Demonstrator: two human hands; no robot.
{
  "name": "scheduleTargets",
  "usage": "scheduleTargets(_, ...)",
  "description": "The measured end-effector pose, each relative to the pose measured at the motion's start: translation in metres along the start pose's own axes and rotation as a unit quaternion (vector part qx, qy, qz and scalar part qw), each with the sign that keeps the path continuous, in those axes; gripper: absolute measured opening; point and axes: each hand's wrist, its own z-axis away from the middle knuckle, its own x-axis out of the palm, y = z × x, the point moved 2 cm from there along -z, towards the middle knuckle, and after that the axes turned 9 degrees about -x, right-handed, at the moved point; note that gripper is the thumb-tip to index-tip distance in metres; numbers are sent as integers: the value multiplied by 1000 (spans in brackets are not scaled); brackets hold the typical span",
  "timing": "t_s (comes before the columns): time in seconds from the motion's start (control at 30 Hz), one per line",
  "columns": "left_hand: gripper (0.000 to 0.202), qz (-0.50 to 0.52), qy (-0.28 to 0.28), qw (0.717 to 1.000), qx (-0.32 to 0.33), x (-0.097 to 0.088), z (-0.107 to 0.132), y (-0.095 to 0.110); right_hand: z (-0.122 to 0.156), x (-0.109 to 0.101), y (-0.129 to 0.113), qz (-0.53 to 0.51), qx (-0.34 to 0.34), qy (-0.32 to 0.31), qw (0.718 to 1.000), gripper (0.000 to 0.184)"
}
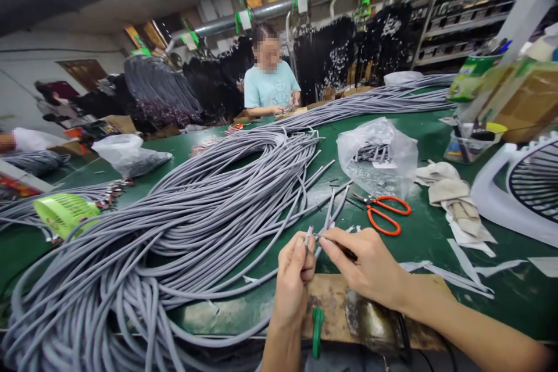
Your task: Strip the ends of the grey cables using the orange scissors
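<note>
My left hand is closed around a grey cable near its end, which points up between thumb and fingers. Right beside it, my right hand has its thumb and forefinger pinched together close to the cable end. A dark, thin item shows under the right palm, mostly hidden by the fingers, so its kind is unclear. Other grey cable ends lie just behind both hands. A large coiled bundle of grey cables spreads to the left. Scissors with orange handles lie beyond my right hand.
Below my hands is a worn wooden board with a green handle. A plastic bag of small parts, cloth strips and a fan stand right. A green basket sits left. A co-worker works across the table.
</note>
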Motion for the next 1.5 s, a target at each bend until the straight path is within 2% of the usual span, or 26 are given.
scheduleTargets(0.2,33,-13,-10,1000,2,1,-1,-2,4,3,-2,6,-10,-1,1000,27)
scheduleTargets(0.4,31,-64,-7,998,9,5,-1,-7,6,13,-1,63,-27,85,994,24)
scheduleTargets(0.5,31,-100,-37,994,-18,7,2,-15,-3,-3,8,119,-5,192,974,25)
scheduleTargets(0.57,32,-112,-66,990,-50,9,4,-20,-6,-24,18,151,81,319,932,23)
scheduleTargets(0.6,31,-103,-74,990,-65,9,4,-21,-7,-32,22,147,117,362,913,21)
scheduleTargets(0.63,30,-84,-73,991,-75,9,4,-20,-9,-37,24,125,107,352,922,19)
scheduleTargets(0.7,30,-36,-56,995,-75,7,2,-15,-11,-37,23,59,41,269,961,17)
scheduleTargets(0.77,30,-11,-39,997,-61,6,1,-10,-9,-30,18,1,1,188,982,18)
scheduleTargets(0.9,25,-18,11,1000,-17,6,1,-7,-2,-12,10,-77,45,85,992,23)
scheduleTargets(0.97,19,-26,43,999,0,6,3,-9,-1,-5,7,-100,43,29,994,26)
scheduleTargets(1.0,23,-26,53,998,3,5,4,-10,0,-3,6,-104,40,15,994,27)
scheduleTargets(1.1,32,-18,54,998,2,4,5,-13,0,1,6,-110,37,15,993,24)
scheduleTargets(1.27,31,7,34,999,-10,4,4,-13,1,8,8,-121,29,33,992,24)
scheduleTargets(1.4,32,24,21,999,-38,6,4,-14,4,13,8,-126,21,78,989,21)
scheduleTargets(1.5,35,22,32,998,-53,8,4,-17,6,19,6,-115,14,106,988,18)
